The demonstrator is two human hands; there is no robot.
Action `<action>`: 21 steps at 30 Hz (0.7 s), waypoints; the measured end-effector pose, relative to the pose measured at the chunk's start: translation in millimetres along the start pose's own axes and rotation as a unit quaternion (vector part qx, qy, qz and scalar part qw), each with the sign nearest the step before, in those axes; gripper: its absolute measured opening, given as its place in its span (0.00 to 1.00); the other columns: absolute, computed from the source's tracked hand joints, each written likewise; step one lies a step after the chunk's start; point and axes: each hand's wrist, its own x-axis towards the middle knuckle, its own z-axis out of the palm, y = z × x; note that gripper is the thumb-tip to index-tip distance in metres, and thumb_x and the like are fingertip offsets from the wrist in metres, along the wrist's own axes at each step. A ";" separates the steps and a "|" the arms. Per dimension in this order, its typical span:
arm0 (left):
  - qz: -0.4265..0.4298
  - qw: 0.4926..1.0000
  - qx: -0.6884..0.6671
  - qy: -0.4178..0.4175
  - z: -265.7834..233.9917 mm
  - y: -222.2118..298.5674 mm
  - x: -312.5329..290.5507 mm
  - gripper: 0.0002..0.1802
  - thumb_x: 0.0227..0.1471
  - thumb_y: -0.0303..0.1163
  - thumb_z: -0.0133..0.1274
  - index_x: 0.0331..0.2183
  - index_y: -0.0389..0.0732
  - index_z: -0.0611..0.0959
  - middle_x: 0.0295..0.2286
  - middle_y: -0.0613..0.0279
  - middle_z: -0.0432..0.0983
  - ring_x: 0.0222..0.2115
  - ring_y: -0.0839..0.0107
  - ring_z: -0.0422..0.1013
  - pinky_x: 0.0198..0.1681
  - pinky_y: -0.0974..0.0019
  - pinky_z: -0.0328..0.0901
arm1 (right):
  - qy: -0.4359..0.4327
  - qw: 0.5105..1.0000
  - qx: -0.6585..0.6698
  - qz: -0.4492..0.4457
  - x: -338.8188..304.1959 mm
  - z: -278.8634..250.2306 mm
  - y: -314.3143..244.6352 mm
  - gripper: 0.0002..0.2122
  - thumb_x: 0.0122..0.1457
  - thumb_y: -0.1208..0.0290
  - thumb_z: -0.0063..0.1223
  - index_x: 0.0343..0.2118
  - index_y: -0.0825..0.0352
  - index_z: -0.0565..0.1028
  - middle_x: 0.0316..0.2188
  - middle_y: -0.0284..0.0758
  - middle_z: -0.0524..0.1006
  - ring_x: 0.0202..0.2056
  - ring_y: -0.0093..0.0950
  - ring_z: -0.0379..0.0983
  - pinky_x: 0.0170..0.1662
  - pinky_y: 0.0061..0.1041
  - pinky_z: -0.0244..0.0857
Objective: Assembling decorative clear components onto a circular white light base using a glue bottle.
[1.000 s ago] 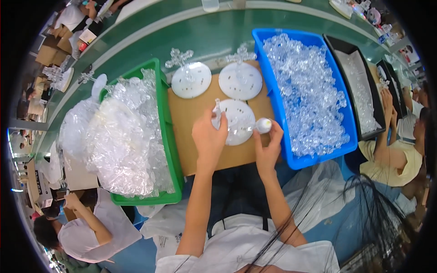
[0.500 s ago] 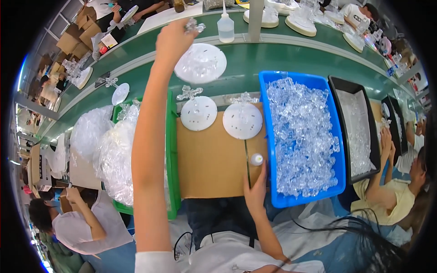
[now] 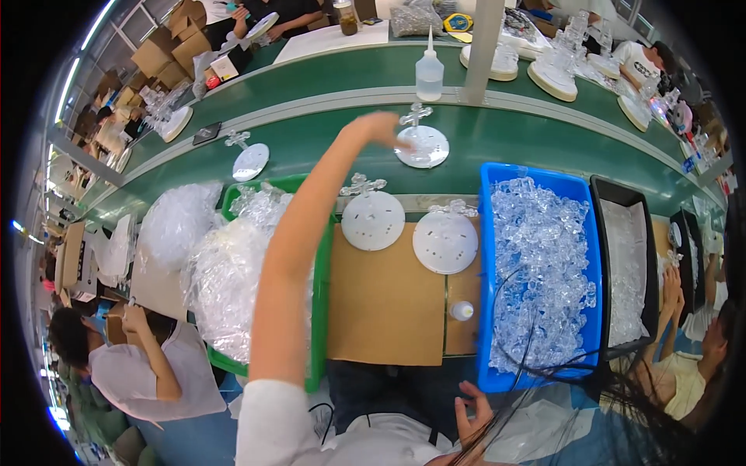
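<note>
My left hand (image 3: 381, 130) reaches out over the green bench. It is smeared by motion, with its fingers beside a round white disc (image 3: 424, 149) that bears a clear plastic cross-shaped piece (image 3: 416, 115). What its fingertips touch cannot be made out. Two more white discs (image 3: 373, 222) (image 3: 445, 244) with clear cross pieces stand at the far edge of the brown cardboard (image 3: 386, 311). My right hand (image 3: 472, 415) hovers near my lap with its fingers apart, holding nothing visible. A small white-capped bottle (image 3: 461, 311) is on the cardboard beside the blue bin.
On the right, a blue bin (image 3: 488, 311) holds many clear plastic pieces, with a black tray (image 3: 649, 256) beside it. A green bin (image 3: 318, 334) with bagged clear parts stands left. A nozzle bottle (image 3: 429, 76) stands near an upright post (image 3: 486, 54). People work on both sides.
My left hand, earlier raised with the clear cross piece and its disc, has moved right; that disc now rests on the bench. My right hand has drawn back from the small bottle. The view has shifted.
</note>
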 end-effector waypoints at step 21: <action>-0.019 0.951 -0.043 0.304 127.2 136.9 -403.5 0.12 0.44 0.27 0.49 0.35 0.35 0.75 0.34 0.51 0.71 0.36 0.57 0.70 0.37 0.62 0.67 | -0.113 0.876 -0.141 -0.447 118.1 54.9 -254.9 0.08 0.54 0.74 0.54 0.36 0.68 0.77 0.32 0.39 0.78 0.34 0.33 0.76 0.37 0.26 0.68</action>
